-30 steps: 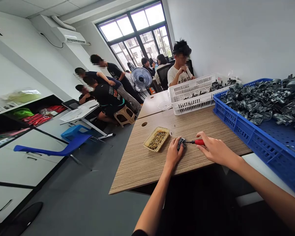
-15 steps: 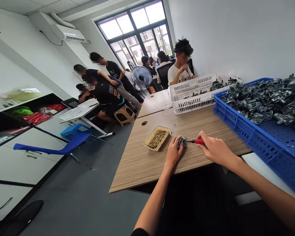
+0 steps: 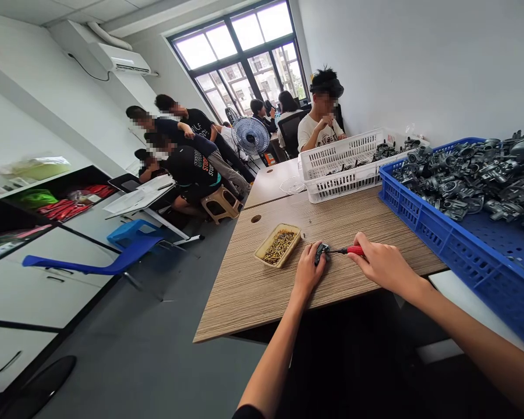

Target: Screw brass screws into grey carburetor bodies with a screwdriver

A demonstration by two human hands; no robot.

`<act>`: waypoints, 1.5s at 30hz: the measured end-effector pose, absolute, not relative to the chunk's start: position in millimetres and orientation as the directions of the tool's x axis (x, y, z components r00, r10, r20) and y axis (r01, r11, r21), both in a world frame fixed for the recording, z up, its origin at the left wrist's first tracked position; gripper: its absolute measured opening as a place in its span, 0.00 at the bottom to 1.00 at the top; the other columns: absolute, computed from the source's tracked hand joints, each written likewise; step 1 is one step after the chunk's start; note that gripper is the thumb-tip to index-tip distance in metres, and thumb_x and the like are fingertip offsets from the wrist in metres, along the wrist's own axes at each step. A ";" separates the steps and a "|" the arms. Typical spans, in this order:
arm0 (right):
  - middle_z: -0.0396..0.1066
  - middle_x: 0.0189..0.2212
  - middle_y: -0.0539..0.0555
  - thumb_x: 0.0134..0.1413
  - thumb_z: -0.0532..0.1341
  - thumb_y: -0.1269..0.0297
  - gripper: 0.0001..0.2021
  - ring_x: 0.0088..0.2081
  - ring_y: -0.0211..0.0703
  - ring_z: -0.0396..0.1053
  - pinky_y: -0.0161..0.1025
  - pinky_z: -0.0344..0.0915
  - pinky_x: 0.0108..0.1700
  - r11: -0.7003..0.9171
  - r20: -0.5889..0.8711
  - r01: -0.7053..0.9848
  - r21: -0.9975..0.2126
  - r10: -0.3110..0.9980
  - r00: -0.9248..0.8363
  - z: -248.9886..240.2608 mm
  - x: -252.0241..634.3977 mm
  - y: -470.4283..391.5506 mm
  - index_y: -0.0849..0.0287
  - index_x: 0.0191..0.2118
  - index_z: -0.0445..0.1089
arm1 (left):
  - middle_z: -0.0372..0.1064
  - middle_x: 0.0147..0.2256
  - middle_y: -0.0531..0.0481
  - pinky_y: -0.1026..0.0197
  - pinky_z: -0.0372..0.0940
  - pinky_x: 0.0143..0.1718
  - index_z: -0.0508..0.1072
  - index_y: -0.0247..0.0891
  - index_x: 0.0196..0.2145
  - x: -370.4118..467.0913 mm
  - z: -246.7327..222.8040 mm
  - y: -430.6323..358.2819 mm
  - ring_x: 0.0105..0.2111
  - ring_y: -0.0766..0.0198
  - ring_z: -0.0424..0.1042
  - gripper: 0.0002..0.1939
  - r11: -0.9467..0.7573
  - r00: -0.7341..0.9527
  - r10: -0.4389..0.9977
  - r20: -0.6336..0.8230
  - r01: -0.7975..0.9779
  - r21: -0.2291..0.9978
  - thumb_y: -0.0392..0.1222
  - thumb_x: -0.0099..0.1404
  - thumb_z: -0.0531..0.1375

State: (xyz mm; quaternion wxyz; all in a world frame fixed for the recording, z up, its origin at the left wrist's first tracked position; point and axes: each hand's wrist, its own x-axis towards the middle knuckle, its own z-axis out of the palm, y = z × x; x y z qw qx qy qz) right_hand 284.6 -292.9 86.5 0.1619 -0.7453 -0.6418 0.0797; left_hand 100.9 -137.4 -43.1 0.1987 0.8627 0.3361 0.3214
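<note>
My left hand (image 3: 309, 269) is closed around a small dark grey metal part (image 3: 321, 254), pressing it down on the wood-grain table (image 3: 244, 291). In my right hand (image 3: 382, 263) is a screwdriver with a red handle (image 3: 355, 250), held nearly level. Its dark shaft points left, and the tip meets the metal part; my fingers hide the exact contact spot. Left of my left hand sits a cream tray (image 3: 257, 255) full of small brass-coloured screws (image 3: 280, 247). One or two tiny loose pieces lie beside the tray.
A blue crate (image 3: 423, 224) heaped with grey metal castings (image 3: 471, 174) stands at the right. Behind the table's middle is a white basket (image 3: 332, 189) holding some dark parts. Across from me a person (image 3: 317, 131) sits working. More people and a fan (image 3: 250, 136) are farther back.
My hands, the metal part and the screwdriver stay almost in place. In the left background, the standing people have shifted slightly.
</note>
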 end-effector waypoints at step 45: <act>0.78 0.41 0.54 0.71 0.55 0.63 0.04 0.40 0.49 0.78 0.37 0.55 0.32 -0.037 0.134 0.913 -0.405 0.986 0.099 84.8 288.1 -294.1 0.55 0.47 0.58 | 0.69 0.53 0.42 0.51 0.66 0.58 0.67 0.41 0.61 101.3 -43.8 -137.3 0.54 0.54 0.71 0.20 -0.691 0.568 0.712 0.414 0.459 0.558 0.41 0.74 0.54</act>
